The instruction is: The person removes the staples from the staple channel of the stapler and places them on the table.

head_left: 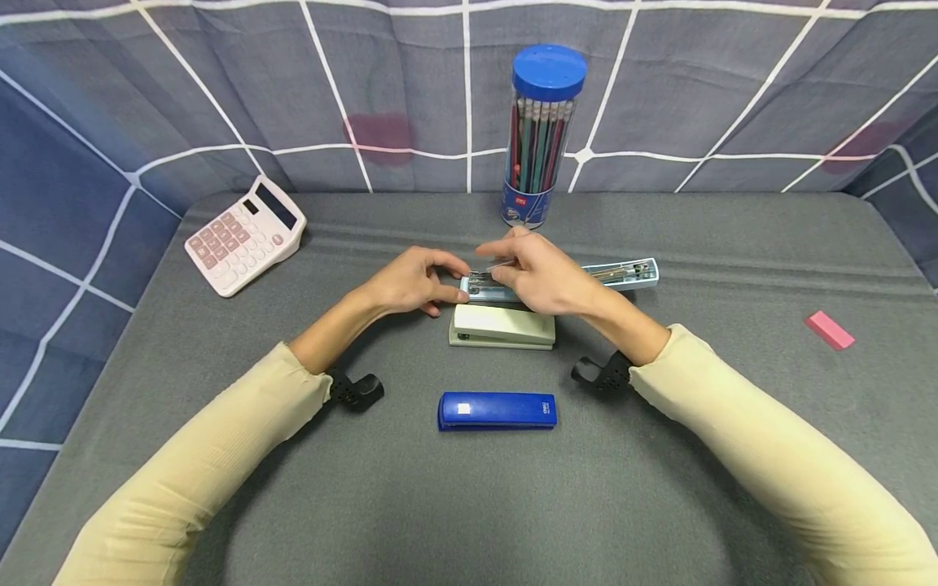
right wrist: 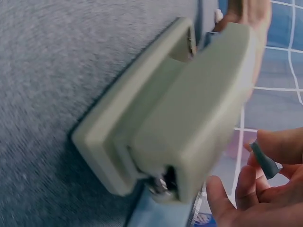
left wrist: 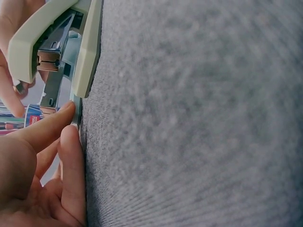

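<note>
A light blue stapler [head_left: 636, 277] lies folded open on the table, with its metal parts showing. My left hand [head_left: 407, 281] holds the left end between thumb and fingers; in the left wrist view, fingertips [left wrist: 67, 109] meet that end low over the cloth. Over the stapler's left half, my right hand [head_left: 541, 273] pinches a small grey staple strip [right wrist: 265, 161] between thumb and finger. The right hand hides the stapler's middle in the head view. Just in front of it stands a cream stapler [head_left: 502, 325], upright, its top arm raised from its base.
Nearer the body lies a blue stapler [head_left: 498, 410]. A clear tube of pencils [head_left: 541, 138] with a blue lid stands behind the hands. The pink calculator [head_left: 245, 236] is at the back left, and a pink eraser [head_left: 830, 330] lies far right. Checked cloth [head_left: 410, 81] borders the back.
</note>
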`<action>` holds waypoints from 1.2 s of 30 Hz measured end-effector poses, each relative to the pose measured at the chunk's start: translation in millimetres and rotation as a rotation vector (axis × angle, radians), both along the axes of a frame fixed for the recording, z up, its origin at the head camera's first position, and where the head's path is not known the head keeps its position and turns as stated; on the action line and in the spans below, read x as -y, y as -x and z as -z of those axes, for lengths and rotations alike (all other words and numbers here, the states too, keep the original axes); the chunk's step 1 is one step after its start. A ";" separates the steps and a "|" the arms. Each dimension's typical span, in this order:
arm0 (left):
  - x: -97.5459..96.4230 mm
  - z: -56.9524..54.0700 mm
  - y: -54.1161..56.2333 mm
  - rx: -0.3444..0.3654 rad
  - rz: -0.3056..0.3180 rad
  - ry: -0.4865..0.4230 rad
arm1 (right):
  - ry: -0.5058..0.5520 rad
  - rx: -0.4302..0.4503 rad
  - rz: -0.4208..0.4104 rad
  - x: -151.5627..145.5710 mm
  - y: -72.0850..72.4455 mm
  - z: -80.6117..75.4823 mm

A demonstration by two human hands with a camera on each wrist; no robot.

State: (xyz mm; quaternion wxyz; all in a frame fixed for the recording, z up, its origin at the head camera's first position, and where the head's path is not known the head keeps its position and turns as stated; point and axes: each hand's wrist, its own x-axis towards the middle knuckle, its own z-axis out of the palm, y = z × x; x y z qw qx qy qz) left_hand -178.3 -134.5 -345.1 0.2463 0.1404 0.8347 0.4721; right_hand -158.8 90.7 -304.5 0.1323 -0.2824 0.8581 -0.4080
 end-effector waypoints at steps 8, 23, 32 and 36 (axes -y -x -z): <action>0.1 0.4 0.5 -0.001 0.000 -0.001 | -0.002 -0.003 0.038 -11.3 -0.8 -6.3; 0.7 0.9 0.6 -0.011 0.008 -0.003 | 0.035 -0.029 0.043 -24.8 -7.1 -4.7; 0.2 0.4 0.0 -0.005 -0.004 0.001 | 0.079 -0.048 0.081 -36.9 -12.4 -4.8; 0.0 0.3 -0.3 -0.002 -0.008 0.003 | 0.060 -0.041 0.113 -44.6 -17.8 -7.7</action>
